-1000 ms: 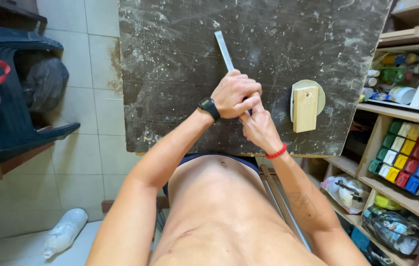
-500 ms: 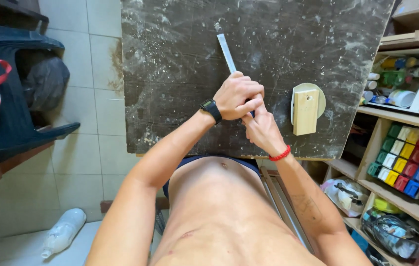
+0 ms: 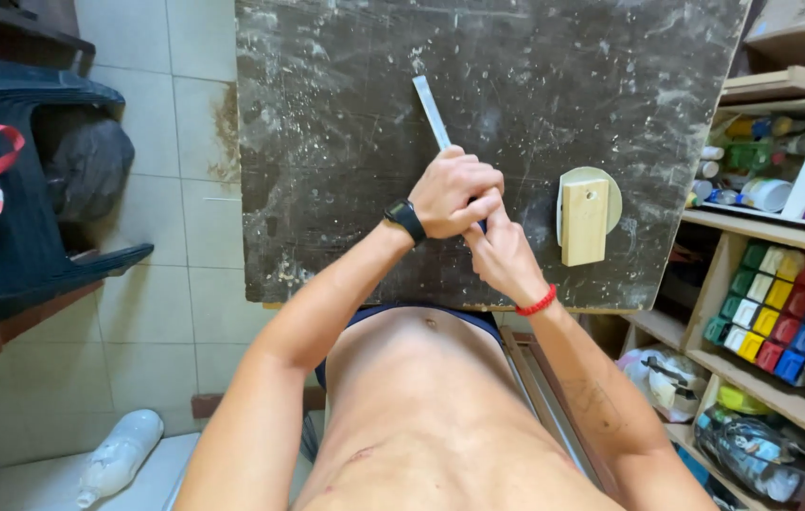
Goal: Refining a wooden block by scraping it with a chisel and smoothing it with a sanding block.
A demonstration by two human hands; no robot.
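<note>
A long thin pale strip lies on the dark scuffed worktable, pointing away from me. My left hand, with a black watch on the wrist, is closed over the strip's near end. My right hand, a red band at its wrist, sits just below and touches the left hand's fingers; what it holds is hidden. To the right of both hands rests a small wooden block on a pale round disc.
Shelves at the right hold coloured paint pots, jars and bags. A dark plastic chair stands at the left on the tiled floor, with a red-handled bag beside it. A clear plastic bottle lies on the floor at lower left.
Both hands have stayed clasped at the strip's near end; the view shifted slightly, and the hands show only small movement.
</note>
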